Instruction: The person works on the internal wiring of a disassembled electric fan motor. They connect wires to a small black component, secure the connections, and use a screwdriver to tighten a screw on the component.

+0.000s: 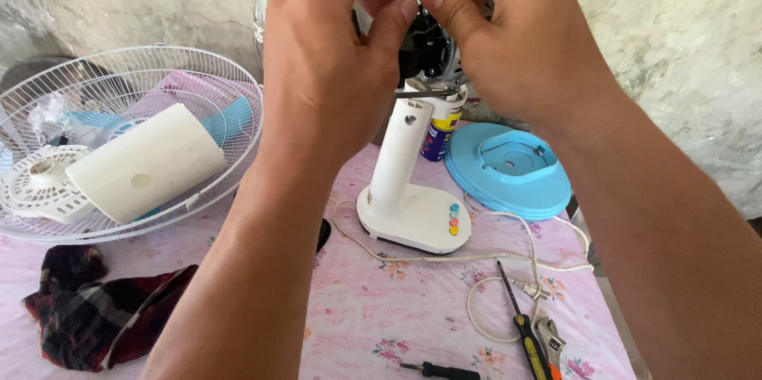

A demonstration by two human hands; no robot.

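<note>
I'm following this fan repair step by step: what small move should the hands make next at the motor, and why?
Probably keep pinching and work the small part free: both the left hand and right hand grip at the top of the dark fan motor on the white plastic stand.

Left hand (333, 54), right hand (508, 46) pinching fan motor (429, 50) (stand upright), pink tablecloth (373, 308)
</note>
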